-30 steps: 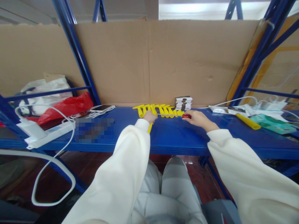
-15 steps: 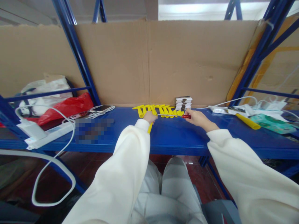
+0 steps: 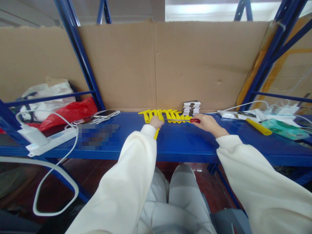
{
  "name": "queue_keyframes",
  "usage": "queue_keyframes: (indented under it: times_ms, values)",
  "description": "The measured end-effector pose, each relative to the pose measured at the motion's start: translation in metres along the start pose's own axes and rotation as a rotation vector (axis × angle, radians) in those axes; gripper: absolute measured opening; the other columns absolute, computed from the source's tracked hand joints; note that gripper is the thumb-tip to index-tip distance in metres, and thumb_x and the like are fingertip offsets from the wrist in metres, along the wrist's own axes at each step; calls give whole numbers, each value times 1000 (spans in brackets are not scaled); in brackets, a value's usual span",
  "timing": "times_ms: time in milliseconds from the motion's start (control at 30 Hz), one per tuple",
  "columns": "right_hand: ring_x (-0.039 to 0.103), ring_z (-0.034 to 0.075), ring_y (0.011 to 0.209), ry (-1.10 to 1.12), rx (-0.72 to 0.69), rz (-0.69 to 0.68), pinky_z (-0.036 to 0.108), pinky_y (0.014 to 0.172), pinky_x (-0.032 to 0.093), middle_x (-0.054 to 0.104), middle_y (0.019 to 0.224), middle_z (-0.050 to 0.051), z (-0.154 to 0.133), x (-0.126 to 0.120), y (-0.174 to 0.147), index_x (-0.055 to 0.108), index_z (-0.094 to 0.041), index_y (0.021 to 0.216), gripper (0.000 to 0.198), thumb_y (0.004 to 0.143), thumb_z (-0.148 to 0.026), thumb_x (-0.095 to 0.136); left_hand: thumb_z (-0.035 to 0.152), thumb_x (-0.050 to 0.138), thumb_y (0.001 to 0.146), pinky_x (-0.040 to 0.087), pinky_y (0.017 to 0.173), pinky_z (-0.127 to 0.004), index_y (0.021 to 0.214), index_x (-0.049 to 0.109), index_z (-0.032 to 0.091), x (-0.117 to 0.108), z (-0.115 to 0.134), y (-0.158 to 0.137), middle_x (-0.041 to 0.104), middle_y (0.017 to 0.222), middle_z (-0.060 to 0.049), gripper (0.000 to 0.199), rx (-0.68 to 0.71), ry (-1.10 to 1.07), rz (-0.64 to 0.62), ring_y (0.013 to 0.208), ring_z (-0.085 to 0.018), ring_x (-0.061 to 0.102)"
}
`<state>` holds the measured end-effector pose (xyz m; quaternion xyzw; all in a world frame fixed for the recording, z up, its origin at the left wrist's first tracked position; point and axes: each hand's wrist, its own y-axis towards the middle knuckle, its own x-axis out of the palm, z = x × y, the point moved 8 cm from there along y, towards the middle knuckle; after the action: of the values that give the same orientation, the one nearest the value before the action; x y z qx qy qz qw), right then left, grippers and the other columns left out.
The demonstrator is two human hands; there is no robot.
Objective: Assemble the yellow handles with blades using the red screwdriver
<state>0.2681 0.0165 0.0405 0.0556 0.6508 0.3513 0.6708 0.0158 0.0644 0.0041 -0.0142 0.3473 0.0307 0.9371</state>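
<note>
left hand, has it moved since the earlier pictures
No, not visibly, in any direction: the left hand stays just below the lower end of the crease in the cardboard.

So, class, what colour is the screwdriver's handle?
The screwdriver handle is red, seen in the head view.

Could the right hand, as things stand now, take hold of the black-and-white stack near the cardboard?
Probably not freely: the stack looks close, just beyond the right hand, but that hand already holds the red-handled tool.
</note>
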Motion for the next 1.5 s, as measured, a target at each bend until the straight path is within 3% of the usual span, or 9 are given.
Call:
queue_keyframes:
  times_ms: [500,900,1200,1300,1500]
  values:
    - [69,24,77,-36,39,-23,28,60,34,77,91,9,-4,-4,0,66,-22,94,16,92,-34,57,13,65,83,57,69,-31,107,69,12,1,0,3,73,81,-10,24,15,37,-4,78,-23,73]
    - [70,25,88,-5,20,-14,30,66,43,78,105,10,-5,-5,-2,73,-23,101,24,94,-37,56,10,64,84,56,66,-30,102,70,12,-1,2,-3,72,81,-12,19,7,5,4,78,-23,72]
    - [70,24,80,10,89,-71,28,64,41,77,92,9,1,2,1,67,-21,101,20,90,-37,61,11,63,84,58,69,-31,106,70,10,-1,1,-1,74,85,-14,23,23,43,-13,81,-24,74]
    - [68,23,75,0,56,-46,27,61,38,76,87,7,1,2,1,66,-22,96,15,90,-35,60,10,62,85,57,68,-31,107,69,6,0,1,0,74,86,-16,24,29,45,-17,81,-25,74]
    - [68,24,79,-13,1,-11,29,63,39,76,94,9,-3,-1,0,67,-22,93,15,91,-34,58,11,63,84,58,68,-32,109,69,12,-1,1,-2,73,82,-12,26,13,28,-18,80,-24,74]
